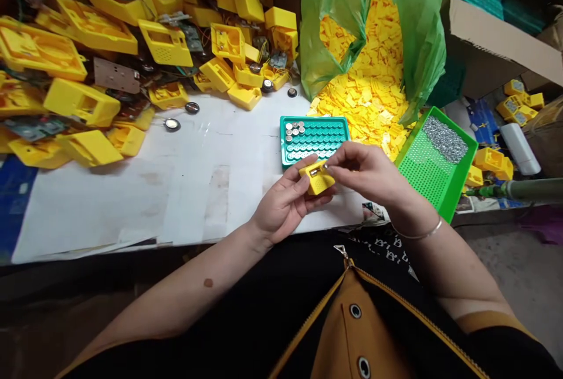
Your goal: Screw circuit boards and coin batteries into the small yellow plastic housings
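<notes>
My left hand (281,206) is closed around a small yellow plastic housing (317,178), held just above the table's front edge. My right hand (367,171) pinches at the housing's top with thumb and fingers; whatever sits between the fingertips is too small to name. Directly behind the hands lies a teal tray (338,128) with rows of round pockets, a few holding silver button cells (294,129) at its left end.
A heap of yellow housings and circuit boards (114,44) fills the back left. A green bag of small yellow pieces (373,68) stands behind the tray. A green bin (440,182) with small metal parts sits right. White paper (197,179) covers the table.
</notes>
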Motion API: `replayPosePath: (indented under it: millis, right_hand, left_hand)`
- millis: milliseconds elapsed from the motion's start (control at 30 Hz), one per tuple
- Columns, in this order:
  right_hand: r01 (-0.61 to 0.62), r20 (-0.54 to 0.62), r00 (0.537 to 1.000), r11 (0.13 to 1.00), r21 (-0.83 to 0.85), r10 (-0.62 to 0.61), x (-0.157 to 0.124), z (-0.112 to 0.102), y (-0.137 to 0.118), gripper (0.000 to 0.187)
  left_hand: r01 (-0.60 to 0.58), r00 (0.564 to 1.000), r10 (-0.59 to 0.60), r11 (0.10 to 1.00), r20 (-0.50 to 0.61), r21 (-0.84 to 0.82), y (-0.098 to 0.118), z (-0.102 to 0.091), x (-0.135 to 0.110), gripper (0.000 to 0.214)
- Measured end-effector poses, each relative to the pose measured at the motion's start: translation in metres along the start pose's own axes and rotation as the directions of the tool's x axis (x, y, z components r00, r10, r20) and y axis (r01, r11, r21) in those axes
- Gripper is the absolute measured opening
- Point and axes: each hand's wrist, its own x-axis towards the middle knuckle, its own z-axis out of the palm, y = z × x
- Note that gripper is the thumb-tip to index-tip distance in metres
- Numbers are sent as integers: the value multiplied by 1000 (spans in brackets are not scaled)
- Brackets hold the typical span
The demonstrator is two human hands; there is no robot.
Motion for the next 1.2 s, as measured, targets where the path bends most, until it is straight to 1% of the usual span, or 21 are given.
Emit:
replayPosePath:
  millis: [67,133,233,333,400,467,600,633,667,733,800,833,900,933,967,1000,1033,1067,1100,1133,1200]
  right_hand:
    - [-129,100,988,986,108,118,-14,1,3,17]
    - [-175,115,980,976,128,161,-20,3,8,18]
    - [-184,72,982,969,165,174,-21,6,14,18]
    - [-181,82,983,958,220,167,-21,9,18,19]
    - [-175,76,984,960,219,162,-23,10,18,18]
    - [-173,42,985,966,193,168,-25,11,18,17]
    - [-171,-35,983,975,143,178,-28,15,20,15]
    - [-165,-51,983,975,149,174,-28,16,22,16]
    - [-155,-70,983,973,170,169,-28,17,24,19]
    - [-138,-95,982,962,237,164,-30,21,30,28]
    - [-126,-108,981,949,288,163,-32,23,35,39]
    - [-115,-108,982,947,299,153,-34,23,37,42]
    - [-74,-69,993,957,281,97,-36,19,38,39]
    - [-32,-61,997,970,240,48,-37,14,38,35]
    - [25,-71,997,987,157,-14,-36,6,37,29]
    - [84,-103,991,996,28,-81,-35,-2,36,23]
    - [130,-150,977,982,-137,-150,-32,-12,35,17]
    - [141,-203,955,933,-330,-217,-27,-22,35,13]
    - [117,-235,935,857,-502,-265,-22,-31,36,12]
    - [80,-227,930,763,-641,-288,-17,-38,38,13]
    - [43,-149,947,574,-818,-284,-5,-46,43,14]
  left_hand:
    - [-30,1000,30,999,-2,26,-3,0,1,34]
    - [-56,998,57,996,-5,70,-6,-1,1,33]
    - [-72,997,71,988,12,134,-8,-1,0,35]
    - [-84,996,79,980,36,178,-9,-2,0,37]
    - [-96,995,89,974,44,205,-10,-2,0,39]
    - [-108,994,101,961,39,254,-12,-2,0,42]
    - [-148,985,172,870,-8,471,-13,-2,0,43]
    - [-147,984,176,859,-14,491,-12,-2,-1,42]
    - [-127,989,150,868,-10,481,-11,-3,-2,41]
    - [-42,999,30,916,35,399,-7,-4,-3,41]
    - [56,990,-97,940,105,337,-4,-5,-4,40]
    - [83,983,-132,941,130,329,-3,-5,-5,40]
    - [84,982,-132,945,135,317,-1,-4,-6,38]
    - [82,985,-124,948,122,308,-1,-3,-7,37]
    - [84,988,-118,951,101,298,-1,-1,-7,38]
    - [90,990,-117,953,78,289,0,1,-7,40]
    - [103,991,-124,955,57,279,0,3,-7,44]
    - [117,990,-132,956,41,268,1,6,-7,48]
    - [129,989,-142,959,30,254,2,9,-7,52]
    - [138,989,-148,962,26,236,3,11,-7,54]
    - [144,988,-152,970,22,198,5,16,-5,52]
